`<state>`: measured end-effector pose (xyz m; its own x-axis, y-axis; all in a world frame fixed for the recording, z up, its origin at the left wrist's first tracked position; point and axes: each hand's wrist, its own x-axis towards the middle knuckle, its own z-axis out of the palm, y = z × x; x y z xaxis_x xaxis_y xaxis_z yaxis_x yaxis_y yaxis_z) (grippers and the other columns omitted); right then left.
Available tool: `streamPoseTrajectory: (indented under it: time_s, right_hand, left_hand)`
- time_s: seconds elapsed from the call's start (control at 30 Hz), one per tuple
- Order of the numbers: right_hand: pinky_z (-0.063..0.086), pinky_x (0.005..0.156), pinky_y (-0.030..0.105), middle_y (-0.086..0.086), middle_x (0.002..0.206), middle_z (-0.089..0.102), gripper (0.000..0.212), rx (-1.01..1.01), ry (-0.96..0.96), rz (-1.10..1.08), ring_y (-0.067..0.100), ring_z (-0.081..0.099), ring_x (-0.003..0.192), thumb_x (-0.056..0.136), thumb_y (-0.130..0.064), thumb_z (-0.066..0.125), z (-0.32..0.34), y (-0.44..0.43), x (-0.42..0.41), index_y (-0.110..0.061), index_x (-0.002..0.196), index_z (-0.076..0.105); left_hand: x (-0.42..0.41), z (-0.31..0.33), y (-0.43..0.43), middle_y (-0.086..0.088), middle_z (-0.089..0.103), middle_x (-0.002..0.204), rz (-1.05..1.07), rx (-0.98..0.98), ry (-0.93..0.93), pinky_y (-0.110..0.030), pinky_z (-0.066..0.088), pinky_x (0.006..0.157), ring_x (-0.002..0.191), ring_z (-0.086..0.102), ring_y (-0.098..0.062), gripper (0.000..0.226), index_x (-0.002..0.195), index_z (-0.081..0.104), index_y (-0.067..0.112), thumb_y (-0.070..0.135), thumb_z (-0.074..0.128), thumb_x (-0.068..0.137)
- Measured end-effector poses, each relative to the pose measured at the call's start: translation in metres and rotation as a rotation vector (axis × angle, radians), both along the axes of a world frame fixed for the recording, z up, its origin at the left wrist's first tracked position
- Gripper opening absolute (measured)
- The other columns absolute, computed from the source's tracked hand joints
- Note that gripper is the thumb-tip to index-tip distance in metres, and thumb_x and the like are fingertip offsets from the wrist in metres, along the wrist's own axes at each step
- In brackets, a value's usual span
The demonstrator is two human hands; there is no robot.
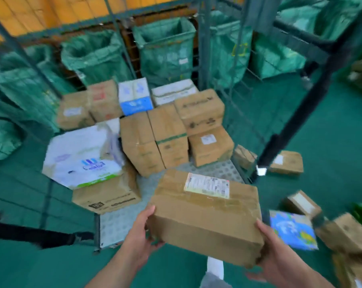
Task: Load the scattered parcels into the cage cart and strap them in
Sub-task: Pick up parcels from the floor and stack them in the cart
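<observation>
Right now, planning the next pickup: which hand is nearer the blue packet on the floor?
Right. The right hand is beside the blue packet; the left hand holds the far end of the box.

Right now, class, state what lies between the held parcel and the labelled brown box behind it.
In the head view, only bare cart floor separates held parcel from labelled brown box.
</observation>
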<state>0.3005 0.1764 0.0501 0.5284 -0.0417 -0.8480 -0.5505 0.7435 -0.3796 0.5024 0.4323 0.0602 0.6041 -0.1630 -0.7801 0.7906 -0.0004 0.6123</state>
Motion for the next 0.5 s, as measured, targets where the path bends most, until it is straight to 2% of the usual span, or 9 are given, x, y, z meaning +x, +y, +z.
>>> streamPoseTrajectory:
  time_s: [0.1, 0.17, 0.23, 0.3, 0.37, 0.43, 0.5]
  right_hand:
    - [0.042, 0.095, 0.052, 0.017, 0.124, 0.072, 0.078, 0.034, 0.012, 0.131, 0.035, 0.060, 0.111, 0.064, -0.056, 0.077, 0.000, -0.027, 0.081, -0.017, 0.131, 0.065]
    - [0.049, 0.091, 0.049, 0.016, 0.125, 0.071, 0.092, 0.017, -0.009, 0.225, 0.034, 0.063, 0.114, 0.053, -0.056, 0.091, -0.002, -0.041, 0.135, -0.019, 0.132, 0.062]
    - [0.052, 0.095, 0.056, 0.013, 0.126, 0.072, 0.102, 0.005, -0.025, 0.246, 0.035, 0.065, 0.118, 0.044, -0.058, 0.092, -0.004, -0.046, 0.174, -0.025, 0.135, 0.058]
    - [0.047, 0.102, 0.063, 0.012, 0.127, 0.071, 0.098, -0.001, -0.027, 0.265, 0.037, 0.064, 0.122, 0.050, -0.059, 0.089, -0.012, -0.047, 0.216, -0.029, 0.137, 0.055]
    - [0.046, 0.103, 0.064, 0.012, 0.127, 0.071, 0.098, -0.021, -0.032, 0.283, 0.037, 0.063, 0.123, 0.052, -0.061, 0.087, -0.014, -0.048, 0.238, -0.029, 0.138, 0.053]
    - [0.050, 0.098, 0.060, 0.009, 0.126, 0.072, 0.100, -0.057, -0.007, 0.292, 0.035, 0.065, 0.121, 0.050, -0.062, 0.087, -0.022, -0.049, 0.263, -0.027, 0.138, 0.054]
    - [0.051, 0.095, 0.057, 0.007, 0.126, 0.072, 0.099, -0.103, 0.033, 0.254, 0.033, 0.066, 0.119, 0.048, -0.063, 0.086, -0.030, -0.048, 0.284, -0.028, 0.136, 0.057]
  left_hand:
    - [0.056, 0.007, -0.004, -0.012, 0.063, 0.126, 0.077, 0.012, 0.000, -0.058, 0.052, 0.092, 0.102, 0.063, -0.034, 0.048, 0.121, 0.065, 0.021, 0.048, 0.070, 0.081]
    - [0.093, 0.005, -0.005, -0.011, 0.061, 0.132, 0.133, -0.002, 0.011, -0.062, 0.050, 0.099, 0.114, 0.061, -0.035, 0.055, 0.123, 0.065, 0.023, 0.049, 0.074, 0.076]
    - [0.119, 0.006, -0.007, -0.008, 0.060, 0.135, 0.204, -0.028, 0.012, -0.060, 0.049, 0.102, 0.127, 0.054, -0.035, 0.051, 0.123, 0.066, 0.027, 0.048, 0.073, 0.077]
    - [0.147, -0.003, -0.004, -0.006, 0.059, 0.135, 0.262, -0.026, 0.044, -0.059, 0.048, 0.102, 0.131, 0.051, -0.033, 0.036, 0.118, 0.067, 0.029, 0.045, 0.069, 0.086]
    - [0.162, -0.010, -0.002, -0.007, 0.060, 0.129, 0.263, -0.025, 0.086, -0.054, 0.049, 0.097, 0.123, 0.056, -0.033, 0.031, 0.114, 0.065, 0.029, 0.046, 0.066, 0.089]
    - [0.188, -0.025, 0.002, -0.008, 0.061, 0.117, 0.228, -0.016, 0.164, -0.046, 0.048, 0.086, 0.098, 0.059, -0.032, 0.037, 0.114, 0.065, 0.026, 0.052, 0.066, 0.087]
    - [0.219, -0.044, 0.008, -0.011, 0.061, 0.109, 0.174, -0.019, 0.230, -0.045, 0.047, 0.082, 0.088, 0.057, -0.030, 0.042, 0.116, 0.066, 0.024, 0.053, 0.067, 0.085]
